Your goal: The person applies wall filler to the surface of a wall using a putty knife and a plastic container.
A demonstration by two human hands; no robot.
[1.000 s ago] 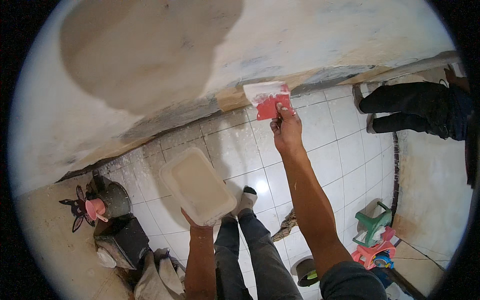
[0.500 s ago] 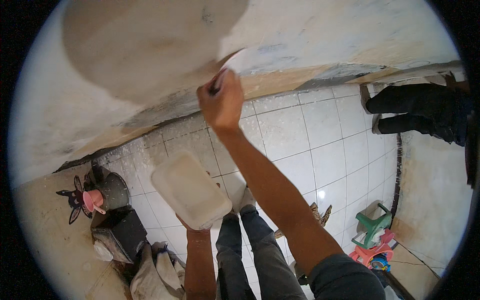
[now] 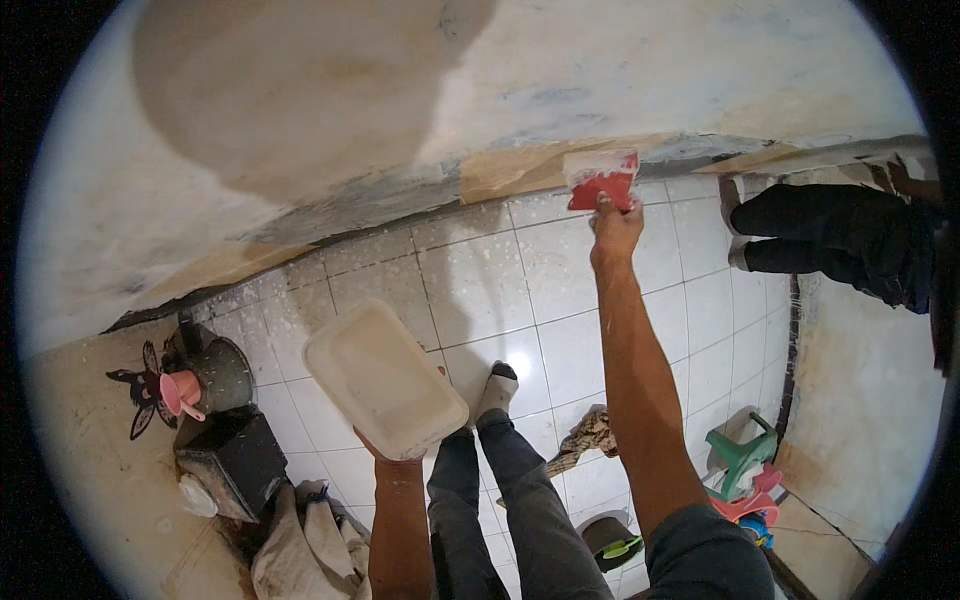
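Note:
My left hand (image 3: pixel 384 448) supports a pale rectangular plastic tub (image 3: pixel 436 436) from beneath; most of its fingers are hidden under it. The tub looks whitish inside, but I cannot tell how full it is. Stretched forward, my right hand (image 3: pixel 617 226) grips a red putty knife (image 3: pixel 604 187) with white paste smeared across its blade. The blade is at the lower part of the patchy wall (image 3: pixel 560 70), just above the floor's edge; whether it touches cannot be told.
White floor tiles (image 3: pixel 480 290) carry pale spatters. To the left are a pink dipper (image 3: pixel 181 393), a dark basin (image 3: pixel 228 375), a black box (image 3: pixel 235 460) and cloth (image 3: pixel 305 550). Another person's dark-trousered legs (image 3: pixel 830 230) are at right, near a green stool (image 3: pixel 742 450). A patterned rag (image 3: pixel 588 437) lies near my feet.
My right hand has swept from the wall's middle to the right and lower, turning the putty knife so its red face shows. The left hand and tub have barely moved.

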